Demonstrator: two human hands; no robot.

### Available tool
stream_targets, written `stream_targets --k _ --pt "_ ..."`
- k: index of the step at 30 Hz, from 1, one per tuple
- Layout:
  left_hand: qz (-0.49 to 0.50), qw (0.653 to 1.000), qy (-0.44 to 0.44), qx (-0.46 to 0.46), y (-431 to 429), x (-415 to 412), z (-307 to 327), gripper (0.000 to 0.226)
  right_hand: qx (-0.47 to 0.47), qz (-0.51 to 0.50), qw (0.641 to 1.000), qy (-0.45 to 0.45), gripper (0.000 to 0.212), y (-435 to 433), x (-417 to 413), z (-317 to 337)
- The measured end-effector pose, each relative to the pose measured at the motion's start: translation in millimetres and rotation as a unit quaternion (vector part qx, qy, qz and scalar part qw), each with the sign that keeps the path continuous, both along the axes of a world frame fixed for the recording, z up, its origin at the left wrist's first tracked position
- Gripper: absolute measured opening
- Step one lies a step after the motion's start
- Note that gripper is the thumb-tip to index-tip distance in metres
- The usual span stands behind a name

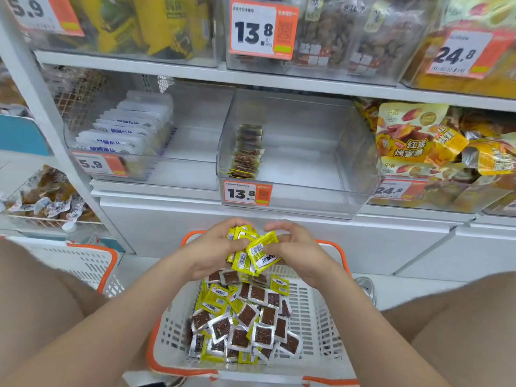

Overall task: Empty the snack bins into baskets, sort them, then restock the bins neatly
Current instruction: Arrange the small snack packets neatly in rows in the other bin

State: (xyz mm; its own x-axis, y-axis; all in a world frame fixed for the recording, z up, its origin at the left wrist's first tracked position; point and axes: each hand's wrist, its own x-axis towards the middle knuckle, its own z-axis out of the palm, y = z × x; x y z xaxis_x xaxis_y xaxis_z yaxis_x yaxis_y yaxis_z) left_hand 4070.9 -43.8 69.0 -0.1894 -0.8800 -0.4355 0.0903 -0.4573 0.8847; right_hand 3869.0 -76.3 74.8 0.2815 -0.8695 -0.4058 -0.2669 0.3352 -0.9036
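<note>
Both your left hand (215, 247) and right hand (296, 254) clamp a sheaf of small yellow foil snack packets (254, 254) over the white slotted plastic basket (321, 317), apparently squaring it for the upright row (247, 152) in the clear plastic bin (307, 192).

Just above the far end of the white basket (167, 328), the left grip (215, 248) and the right grip (300, 254) meet, fingers curled round a bunch of yellow packets (252, 251) with barcodes showing. Inside the basket lies a loose heap of snack packets (245, 319), some yellow side up, others showing dark brown. Beyond the basket, higher on the shelf, stands a clear bin (307, 163) with a short row of packets (248, 152) along its left wall and a 13.8 price tag (247, 193) on its front.
</note>
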Motion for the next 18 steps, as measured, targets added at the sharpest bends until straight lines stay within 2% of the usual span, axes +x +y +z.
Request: stream_targets --k 3,5,7,9,11,14,18 --pt "0.028 0.999 0.036 -0.030 4.3 0.0 21.3 0.028 -0.043 -0.013 0.999 0.031 0.027 2.3 -4.1 27.4" --pt "0.051 0.996 0.054 -0.043 8.0 -0.1 31.9 0.029 -0.061 -0.067 0.995 0.030 0.017 3.7 -8.3 43.9" --pt "0.088 0.992 0.069 -0.062 12.6 -3.0 37.5 0.029 -0.027 -0.121 0.991 -0.049 0.018 7.7 -9.9 54.4" --pt "0.123 0.985 0.084 -0.091 16.8 -9.8 38.4 0.030 0.024 -0.132 0.983 -0.128 0.019 17.2 -3.4 58.7" --pt "0.147 0.979 0.079 -0.121 21.2 -21.2 35.8 0.030 0.023 -0.118 0.988 -0.096 0.020 25.7 5.8 49.2" --pt "0.179 0.972 0.048 -0.144 25.1 -39.4 27.2 0.025 -0.027 -0.134 0.990 -0.035 0.006 34.5 17.8 30.2" --pt "0.186 0.971 0.016 -0.153 24.9 -48.2 22.5 0.027 -0.065 -0.149 0.986 -0.017 0.013 34.5 20.4 23.6"
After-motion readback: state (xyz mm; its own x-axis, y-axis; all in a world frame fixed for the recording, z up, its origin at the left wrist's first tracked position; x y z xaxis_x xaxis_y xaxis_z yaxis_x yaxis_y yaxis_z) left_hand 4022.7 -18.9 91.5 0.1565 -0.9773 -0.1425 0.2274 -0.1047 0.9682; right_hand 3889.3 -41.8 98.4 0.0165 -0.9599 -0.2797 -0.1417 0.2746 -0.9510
